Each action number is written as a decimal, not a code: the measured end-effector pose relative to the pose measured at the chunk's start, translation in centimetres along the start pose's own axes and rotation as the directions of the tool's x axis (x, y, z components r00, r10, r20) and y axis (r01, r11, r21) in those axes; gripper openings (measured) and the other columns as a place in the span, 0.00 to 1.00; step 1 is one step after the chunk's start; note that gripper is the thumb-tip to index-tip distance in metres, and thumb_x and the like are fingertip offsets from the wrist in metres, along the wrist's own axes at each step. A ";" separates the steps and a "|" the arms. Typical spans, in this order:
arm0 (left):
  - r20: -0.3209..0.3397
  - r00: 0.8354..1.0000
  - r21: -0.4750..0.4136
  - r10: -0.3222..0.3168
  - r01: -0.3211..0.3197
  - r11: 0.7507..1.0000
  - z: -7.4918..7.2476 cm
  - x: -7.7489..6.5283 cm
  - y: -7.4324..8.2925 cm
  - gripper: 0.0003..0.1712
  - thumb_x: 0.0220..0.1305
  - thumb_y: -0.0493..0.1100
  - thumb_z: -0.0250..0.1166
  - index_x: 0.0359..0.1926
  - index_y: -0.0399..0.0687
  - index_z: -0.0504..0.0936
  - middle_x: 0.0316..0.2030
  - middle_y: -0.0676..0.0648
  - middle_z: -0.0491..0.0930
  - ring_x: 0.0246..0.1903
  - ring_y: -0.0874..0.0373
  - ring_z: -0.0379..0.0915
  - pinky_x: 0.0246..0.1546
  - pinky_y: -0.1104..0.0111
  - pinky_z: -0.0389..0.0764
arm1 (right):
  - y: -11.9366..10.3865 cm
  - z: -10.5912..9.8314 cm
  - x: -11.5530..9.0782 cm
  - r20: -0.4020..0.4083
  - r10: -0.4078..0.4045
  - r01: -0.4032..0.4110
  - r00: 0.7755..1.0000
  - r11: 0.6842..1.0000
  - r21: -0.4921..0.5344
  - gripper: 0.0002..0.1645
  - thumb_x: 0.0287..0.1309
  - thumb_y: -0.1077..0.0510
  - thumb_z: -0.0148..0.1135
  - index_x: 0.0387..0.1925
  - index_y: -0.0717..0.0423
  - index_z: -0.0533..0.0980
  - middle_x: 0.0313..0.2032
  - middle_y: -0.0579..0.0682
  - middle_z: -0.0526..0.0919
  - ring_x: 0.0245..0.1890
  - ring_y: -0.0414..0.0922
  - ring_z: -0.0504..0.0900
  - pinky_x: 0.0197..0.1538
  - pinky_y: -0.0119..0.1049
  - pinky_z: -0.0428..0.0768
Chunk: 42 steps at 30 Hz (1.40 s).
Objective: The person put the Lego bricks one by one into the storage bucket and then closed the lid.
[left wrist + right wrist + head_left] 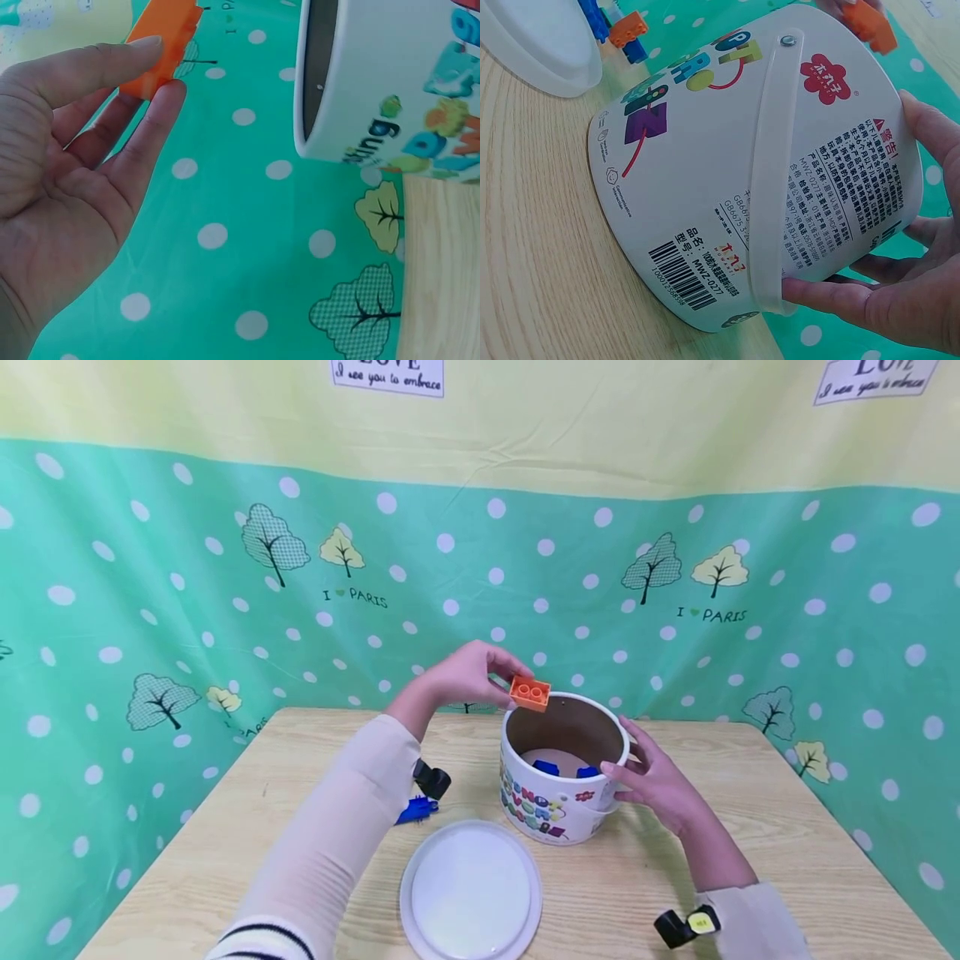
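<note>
Thumb and fingers of my left hand (pixel 474 677) pinch an orange toy building block (pixel 530 702), held at the far left rim of a white printed bucket (pixel 551 827). The block's hollow underside faces the head camera. At the bucket's right side, my right hand (pixel 663 785) grips the wall near the rim, fingers spread. The right wrist view shows the white strap handle (pixel 772 187) hanging down the side, near the fingers of that hand. Blue blocks (pixel 546 767) lie on the bottom inside the bucket, partly hidden by its front wall.
A round white lid (pixel 471 893) lies on the wooden table in front of the bucket. Left of it, a blue block (pixel 417 810) is partly covered by my left sleeve. In the right wrist view, another orange block (pixel 628 28) lies there. A dotted green curtain (pixel 375 568) hangs behind.
</note>
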<state>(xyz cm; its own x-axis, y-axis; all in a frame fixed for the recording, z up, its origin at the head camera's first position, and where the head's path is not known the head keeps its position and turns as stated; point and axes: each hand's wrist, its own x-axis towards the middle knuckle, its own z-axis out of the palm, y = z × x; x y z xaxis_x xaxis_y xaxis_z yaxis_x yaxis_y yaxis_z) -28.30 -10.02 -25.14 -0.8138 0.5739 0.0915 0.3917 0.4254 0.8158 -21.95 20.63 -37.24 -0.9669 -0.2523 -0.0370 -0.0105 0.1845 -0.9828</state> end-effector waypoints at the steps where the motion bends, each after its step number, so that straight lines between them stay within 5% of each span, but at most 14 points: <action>1: 0.004 1.000 0.008 -0.004 0.004 1.000 0.1 0.3 0.1 0.24 0.50 0.28 0.73 0.49 0.46 0.85 0.43 0.48 0.83 0.42 0.53 0.81 0.41 0.66 0.83 | 0.0 0.0 0.0 -0.002 0.000 0.000 1.000 1.000 -0.002 0.57 0.62 0.51 0.66 0.78 0.41 0.37 0.73 0.67 0.45 0.68 0.69 0.56 0.53 0.60 0.76; 18: 0.082 0.996 -0.089 -0.037 0.045 0.995 -0.1 5.2 0.5 0.23 0.51 0.26 0.71 0.51 0.40 0.84 0.45 0.44 0.84 0.46 0.52 0.81 0.48 0.65 0.81 | 0.1 0.0 0.0 -0.006 -0.005 0.005 1.000 1.000 -0.022 0.56 0.62 0.50 0.65 0.78 0.40 0.38 0.73 0.66 0.47 0.68 0.69 0.56 0.53 0.60 0.76; 27: 0.132 0.982 -0.131 -0.135 0.152 0.980 0.7 7.5 0.5 0.22 0.54 0.26 0.69 0.52 0.40 0.83 0.46 0.42 0.83 0.44 0.52 0.81 0.52 0.59 0.79 | 0.3 -0.1 0.1 -0.001 -0.008 0.008 1.000 1.000 -0.027 0.56 0.62 0.49 0.65 0.78 0.42 0.37 0.73 0.66 0.47 0.68 0.68 0.57 0.53 0.60 0.77; 33: 0.140 0.973 -0.236 -0.184 0.213 0.948 1.6 8.4 -0.5 0.22 0.55 0.24 0.67 0.51 0.38 0.83 0.47 0.41 0.83 0.43 0.51 0.81 0.52 0.58 0.79 | 0.3 0.0 0.2 0.008 -0.010 0.010 1.000 1.000 -0.013 0.56 0.63 0.50 0.64 0.78 0.41 0.37 0.73 0.66 0.46 0.69 0.68 0.56 0.54 0.60 0.76; 42: 0.135 0.974 -0.303 -0.182 0.215 0.928 3.6 8.8 -2.4 0.25 0.53 0.24 0.69 0.54 0.38 0.82 0.47 0.45 0.84 0.48 0.49 0.80 0.50 0.61 0.81 | 0.2 -0.1 0.0 0.008 -0.007 0.007 1.000 1.000 -0.012 0.56 0.63 0.51 0.64 0.78 0.42 0.37 0.73 0.67 0.45 0.69 0.69 0.55 0.54 0.60 0.76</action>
<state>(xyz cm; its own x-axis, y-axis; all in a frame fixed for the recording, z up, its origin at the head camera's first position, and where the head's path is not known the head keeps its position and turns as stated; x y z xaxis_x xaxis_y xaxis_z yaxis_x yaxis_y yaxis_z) -34.84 -3.47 -28.33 -0.8056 0.5766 -0.1364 0.0583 0.3062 0.9502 -21.97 20.81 -37.44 -0.9647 -0.2613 -0.0316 -0.0206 0.1946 -0.9807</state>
